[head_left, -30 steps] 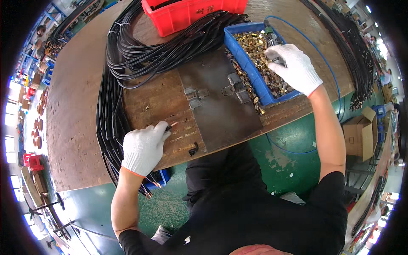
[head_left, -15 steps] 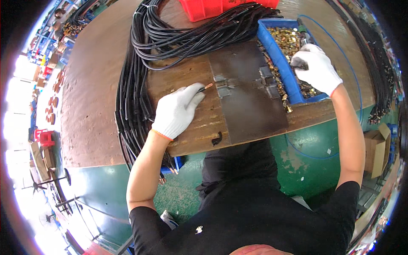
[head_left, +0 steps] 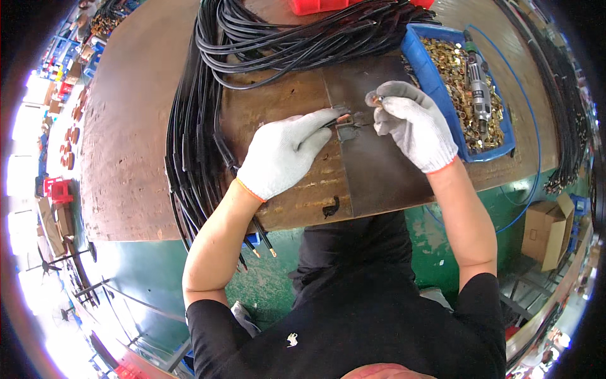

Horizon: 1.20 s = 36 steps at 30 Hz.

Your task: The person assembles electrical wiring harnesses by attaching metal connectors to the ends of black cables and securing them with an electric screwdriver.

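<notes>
Both of my hands wear white knit gloves. My left hand (head_left: pixel 287 151) pinches a black cable whose bare copper end (head_left: pixel 343 118) sticks out past the fingertips, just above a small metal fixture (head_left: pixel 348 131) on the table. Opposite it, my right hand (head_left: pixel 413 123) is closed at the fingertips on a small brass-coloured terminal (head_left: pixel 377 100). A gap lies between the copper end and the terminal. Beside my right hand stands a blue tray (head_left: pixel 435 82) of brass terminals (head_left: pixel 447 66), with a silver air tool (head_left: pixel 480 91) lying on top of them.
Bundled black cables (head_left: pixel 271 60) cover the far middle and hang down left of my left forearm. A red crate (head_left: pixel 322 5) stands at the far edge. One black scrap (head_left: pixel 331 207) lies near the front edge of the wooden table (head_left: pixel 136 139). A blue hose (head_left: pixel 527 104) curves along the right.
My right hand has left the blue tray and come left with a small terminal in its fingertips. My left hand has moved right with the cable end, up to the fixture.
</notes>
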Each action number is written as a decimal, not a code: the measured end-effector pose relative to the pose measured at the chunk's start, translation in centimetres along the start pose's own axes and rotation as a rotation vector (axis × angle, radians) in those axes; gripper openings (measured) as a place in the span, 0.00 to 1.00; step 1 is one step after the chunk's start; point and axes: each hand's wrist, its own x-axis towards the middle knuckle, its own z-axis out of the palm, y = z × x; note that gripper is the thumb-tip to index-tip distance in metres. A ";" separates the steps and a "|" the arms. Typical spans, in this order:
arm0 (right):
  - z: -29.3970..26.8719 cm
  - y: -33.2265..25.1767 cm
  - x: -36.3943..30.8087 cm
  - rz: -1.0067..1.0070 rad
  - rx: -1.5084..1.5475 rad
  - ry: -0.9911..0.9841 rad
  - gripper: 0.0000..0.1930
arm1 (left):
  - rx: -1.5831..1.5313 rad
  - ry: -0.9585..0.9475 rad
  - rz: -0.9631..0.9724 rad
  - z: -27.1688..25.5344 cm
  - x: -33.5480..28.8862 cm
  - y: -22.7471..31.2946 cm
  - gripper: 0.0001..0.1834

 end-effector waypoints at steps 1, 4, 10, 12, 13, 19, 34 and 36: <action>0.2 0.7 0.3 0.020 0.045 0.047 0.11 | -0.001 0.025 0.033 0.0 -0.1 0.0 0.19; 0.8 1.8 0.6 0.052 0.071 0.117 0.11 | -0.024 0.036 0.028 0.0 -0.1 -0.1 0.19; 0.4 2.9 0.9 0.099 0.091 0.037 0.11 | -0.020 0.090 0.070 0.2 0.0 -0.2 0.18; 0.5 2.9 0.8 0.087 0.115 0.046 0.12 | -0.027 0.080 0.072 0.2 0.1 -0.2 0.19; 0.5 2.9 0.8 0.086 0.117 0.048 0.12 | -0.031 0.071 0.073 0.2 0.1 -0.3 0.19; 0.5 2.6 0.5 0.091 0.090 0.037 0.12 | -0.016 0.047 0.059 0.2 0.1 0.0 0.20; 1.0 1.8 0.1 0.110 -0.127 0.035 0.11 | 0.174 0.126 0.181 0.6 0.0 0.1 0.21; 1.1 2.0 0.1 0.102 -0.135 0.058 0.11 | 0.176 0.132 0.185 0.6 0.0 0.0 0.21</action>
